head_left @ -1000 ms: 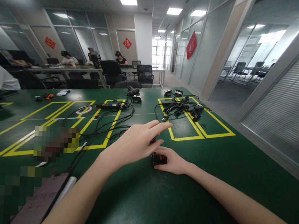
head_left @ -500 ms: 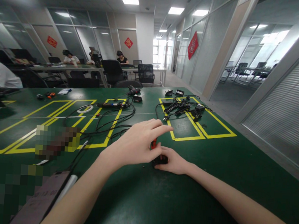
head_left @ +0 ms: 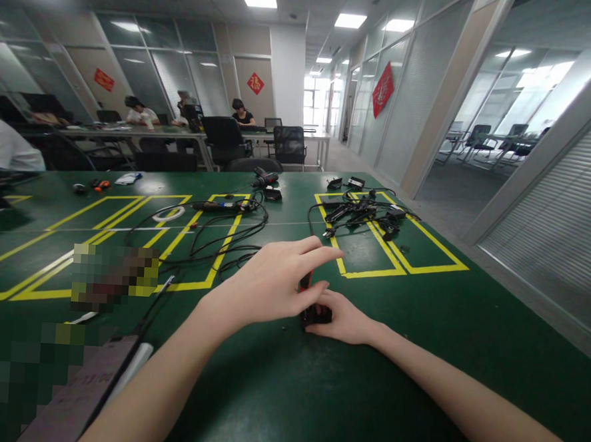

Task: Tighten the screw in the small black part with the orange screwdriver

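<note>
My left hand [head_left: 277, 276] is curled around an upright red-and-black screwdriver [head_left: 305, 281], most of which the fingers hide. Its index finger stretches out to the right, and the thumb lies beside the handle. Just below, my right hand [head_left: 347, 319] is closed on a small black part [head_left: 320, 314] that rests on the green tabletop. The screwdriver's lower end points down at this black part; the contact between them is hidden.
A tangle of black cables and parts [head_left: 361, 212] lies in the yellow-taped area at the right. Further left are a cabled black tool [head_left: 221, 206], a white ring [head_left: 168, 214] and a power drill [head_left: 265, 178]. A phone [head_left: 77, 391] lies near left. Other people sit beyond.
The thumb of my left hand has shifted slightly to the right, and the screwdriver's visible side shows less red. My right hand and the black part stay in place.
</note>
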`<state>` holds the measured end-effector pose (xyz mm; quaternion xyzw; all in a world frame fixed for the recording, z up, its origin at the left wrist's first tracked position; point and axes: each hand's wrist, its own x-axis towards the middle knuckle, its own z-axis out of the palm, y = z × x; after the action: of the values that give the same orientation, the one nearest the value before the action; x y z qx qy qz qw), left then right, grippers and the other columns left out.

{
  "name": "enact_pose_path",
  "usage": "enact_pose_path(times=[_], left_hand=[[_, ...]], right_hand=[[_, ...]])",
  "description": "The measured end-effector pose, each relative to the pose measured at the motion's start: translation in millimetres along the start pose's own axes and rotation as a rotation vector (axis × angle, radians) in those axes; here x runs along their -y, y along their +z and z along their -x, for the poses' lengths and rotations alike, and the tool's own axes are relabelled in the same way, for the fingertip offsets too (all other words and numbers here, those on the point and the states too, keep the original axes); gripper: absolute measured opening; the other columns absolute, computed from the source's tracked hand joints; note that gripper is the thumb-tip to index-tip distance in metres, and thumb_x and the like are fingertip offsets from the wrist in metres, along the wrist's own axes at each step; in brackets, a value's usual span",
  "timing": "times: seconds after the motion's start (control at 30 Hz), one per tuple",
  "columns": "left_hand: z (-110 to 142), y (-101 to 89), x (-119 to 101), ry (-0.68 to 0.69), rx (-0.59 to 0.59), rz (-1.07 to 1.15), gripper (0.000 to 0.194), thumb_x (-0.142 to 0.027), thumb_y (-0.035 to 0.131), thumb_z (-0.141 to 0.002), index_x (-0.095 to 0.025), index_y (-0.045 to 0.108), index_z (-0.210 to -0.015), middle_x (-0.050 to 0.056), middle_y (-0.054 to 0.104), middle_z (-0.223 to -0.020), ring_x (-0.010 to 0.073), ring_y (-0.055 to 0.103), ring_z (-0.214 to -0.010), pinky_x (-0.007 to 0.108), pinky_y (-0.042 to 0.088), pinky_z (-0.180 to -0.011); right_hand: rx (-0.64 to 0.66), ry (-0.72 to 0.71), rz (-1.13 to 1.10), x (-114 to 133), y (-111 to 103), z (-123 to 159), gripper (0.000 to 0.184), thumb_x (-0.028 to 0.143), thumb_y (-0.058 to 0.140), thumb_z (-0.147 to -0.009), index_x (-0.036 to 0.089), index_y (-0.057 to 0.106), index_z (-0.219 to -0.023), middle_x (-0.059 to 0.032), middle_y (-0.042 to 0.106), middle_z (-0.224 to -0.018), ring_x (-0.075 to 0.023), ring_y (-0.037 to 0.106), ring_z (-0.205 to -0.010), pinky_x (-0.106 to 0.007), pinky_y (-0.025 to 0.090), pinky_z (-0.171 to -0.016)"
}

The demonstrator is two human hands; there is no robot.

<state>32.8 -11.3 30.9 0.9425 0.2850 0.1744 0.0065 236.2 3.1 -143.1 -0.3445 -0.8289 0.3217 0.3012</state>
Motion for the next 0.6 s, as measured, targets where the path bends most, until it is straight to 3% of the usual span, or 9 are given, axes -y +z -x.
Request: enact_pose_path(times=[0.13, 0.3, 0.4, 0.6], left_hand=[[-0.2, -1.0, 0.1, 0.023, 0.008, -0.002, 0.05, -0.012, 0.052, -0.09, -0.023, 0.057, -0.139, 0.007, 0.066, -0.114, 0.0197, 0.066, -0.096, 0.029, 0.051, -0.08], [-0.1, -0.5, -0.4, 0.014, -0.004, -0.015, 0.041, -0.021, 0.054, -0.096, -0.023, 0.057, -0.137, 0.006, 0.066, -0.119, 0.0196, 0.066, -0.097, 0.03, 0.05, -0.079], [0.1, 0.1, -1.2, 0.044, -0.007, -0.016, 0.042, -0.017, 0.055, -0.092, -0.021, 0.06, -0.133, 0.006, 0.065, -0.115, 0.0201, 0.065, -0.098, 0.03, 0.049, -0.083], [-0.1, 1.2, -0.2, 0.028, -0.01, -0.051, 0.038, -0.018, 0.047, -0.099, -0.023, 0.06, -0.134, 0.005, 0.066, -0.115, 0.0165, 0.065, -0.088, 0.027, 0.047, -0.074]], right_hand=[[-0.002, -0.015, 0.003, 2.2, -1.0, -0.5, 0.032, 0.022, 0.081, -0.076, 0.018, 0.069, -0.105, -0.0034, 0.067, -0.101, -0.0193, 0.06, -0.082, -0.029, 0.047, -0.071], [0.003, 0.029, 0.031, 1.9, -0.6, 0.5, 0.03, 0.023, 0.082, -0.075, 0.018, 0.069, -0.101, -0.0028, 0.066, -0.097, -0.0186, 0.059, -0.079, -0.03, 0.046, -0.07], [-0.001, 0.027, 0.013, 0.6, -0.1, 1.2, 0.029, 0.023, 0.081, -0.077, 0.018, 0.069, -0.103, -0.0039, 0.067, -0.101, -0.02, 0.061, -0.082, -0.03, 0.047, -0.072], [0.029, 0.042, 0.025, 2.1, -1.7, 1.9, 0.023, 0.021, 0.079, -0.077, 0.018, 0.068, -0.097, -0.0035, 0.067, -0.097, -0.0205, 0.061, -0.083, -0.03, 0.047, -0.072]])
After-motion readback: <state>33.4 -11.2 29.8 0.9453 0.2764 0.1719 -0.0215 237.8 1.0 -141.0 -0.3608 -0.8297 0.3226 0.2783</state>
